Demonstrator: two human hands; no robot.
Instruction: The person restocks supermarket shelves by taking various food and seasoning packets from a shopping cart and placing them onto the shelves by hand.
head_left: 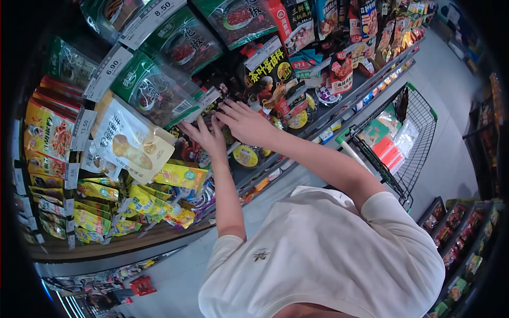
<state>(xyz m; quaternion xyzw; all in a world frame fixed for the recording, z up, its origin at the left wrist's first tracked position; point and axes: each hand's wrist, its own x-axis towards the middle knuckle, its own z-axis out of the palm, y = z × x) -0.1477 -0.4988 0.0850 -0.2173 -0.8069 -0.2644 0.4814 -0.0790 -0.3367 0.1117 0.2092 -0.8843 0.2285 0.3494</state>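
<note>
My left hand [207, 139] reaches onto the shelf with its fingers apart, over dark packets beneath a hanging green packet [154, 95]. Right beside it, my right hand [245, 124] lies with fingers spread on dark packets; their fronts are mostly hidden. Neither hand visibly grips anything. Above my right hand hangs a black packet with yellow print [268, 71]. A round yellow-lidded tub [245, 156] sits just below the hands. To the left hang a white pouch with a tan picture [132, 146] and yellow packets [183, 176].
A green-and-black shopping cart [424, 143] holding several packets stands in the aisle on the right. Price tags [106, 74] stick out from the shelf. More shelves of goods [461, 233] are at the lower right, and a red stool [142, 286] is at the lower left.
</note>
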